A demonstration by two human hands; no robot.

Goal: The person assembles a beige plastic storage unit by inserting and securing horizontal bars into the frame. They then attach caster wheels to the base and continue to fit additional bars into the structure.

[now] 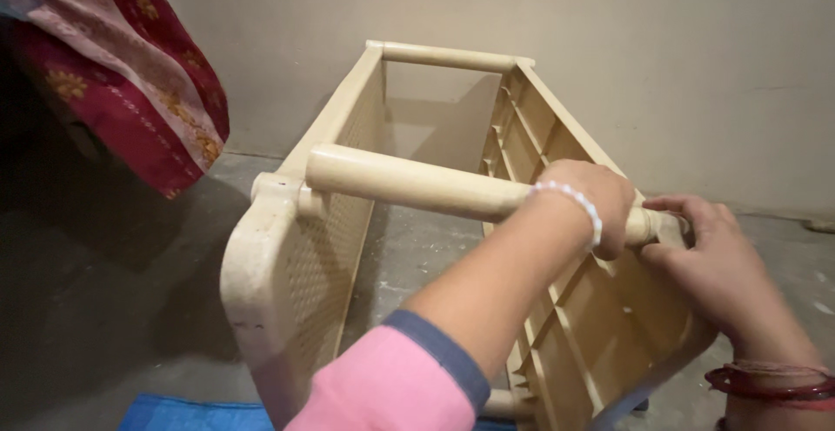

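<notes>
Gripping the rack's round bar [417,186], left hand [587,200] beside right hand [709,253].

smooth matt beige plastic rack [287,283]; rough grey concrete floor [104,309]; patterned red cloth [130,57].

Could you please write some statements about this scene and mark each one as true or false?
1. The left hand grips a round bar of the beige plastic rack. True.
2. The right hand holds a hammer. False: it touches the bar's end at the side panel.
3. The rack is blue. False: it is beige.
4. A red patterned cloth hangs at the upper left. True.
5. The left wrist wears a white bead bracelet. True.
</notes>
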